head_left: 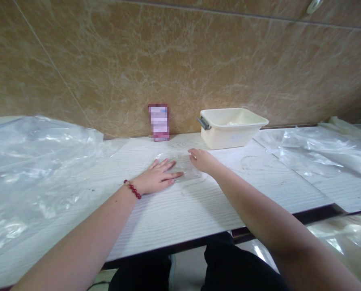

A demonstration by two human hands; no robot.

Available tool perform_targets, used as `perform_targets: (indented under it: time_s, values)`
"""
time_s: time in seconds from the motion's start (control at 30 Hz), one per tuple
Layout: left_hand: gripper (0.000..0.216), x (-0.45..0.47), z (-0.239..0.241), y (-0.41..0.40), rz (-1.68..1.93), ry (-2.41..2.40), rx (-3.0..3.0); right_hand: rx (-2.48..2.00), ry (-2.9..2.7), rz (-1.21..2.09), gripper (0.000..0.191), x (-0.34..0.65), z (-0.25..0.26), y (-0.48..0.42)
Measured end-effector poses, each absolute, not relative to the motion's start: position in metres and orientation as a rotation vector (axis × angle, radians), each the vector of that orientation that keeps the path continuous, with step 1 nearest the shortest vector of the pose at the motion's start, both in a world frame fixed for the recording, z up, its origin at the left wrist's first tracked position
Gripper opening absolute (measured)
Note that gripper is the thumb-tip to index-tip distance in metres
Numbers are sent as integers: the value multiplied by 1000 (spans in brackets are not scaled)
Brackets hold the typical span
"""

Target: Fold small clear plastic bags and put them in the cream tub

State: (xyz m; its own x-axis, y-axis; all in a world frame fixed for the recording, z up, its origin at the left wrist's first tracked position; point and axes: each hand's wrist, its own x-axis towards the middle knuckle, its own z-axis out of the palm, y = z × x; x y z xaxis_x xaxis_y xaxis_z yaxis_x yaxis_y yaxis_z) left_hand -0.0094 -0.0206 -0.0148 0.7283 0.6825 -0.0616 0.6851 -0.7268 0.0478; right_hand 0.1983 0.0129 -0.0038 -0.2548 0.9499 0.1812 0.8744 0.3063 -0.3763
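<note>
A small clear plastic bag (185, 165) lies flat on the white wood-grain table (180, 210). Across its left part rests my left hand (159, 176), palm down with the fingers spread; a dark red bead bracelet circles that wrist. My right hand (202, 160) is at the bag's right end, its fingers curled and drawn together. Something small and pale shows at those fingertips, too small to name.
Behind my right hand stands a cream plastic tub (229, 135) with a grey handle. A phone-like red-framed device (159, 122), blurred out, leans on the marble wall. Large clear plastic sheets (41, 161) spread at left; more clear plastic bags (326, 149) lie at right.
</note>
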Motion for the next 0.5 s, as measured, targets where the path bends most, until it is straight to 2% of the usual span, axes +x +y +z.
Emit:
perform_targets:
  time_s: [0.17,0.5]
  values:
    - [40,-9,-10,-22,-17,1062,2868,-1680,-1982,459,41,201,-7,17]
    - [48,9,-17,-29,158,1152,2881,-1521,-1381,980,35,203,-21,35]
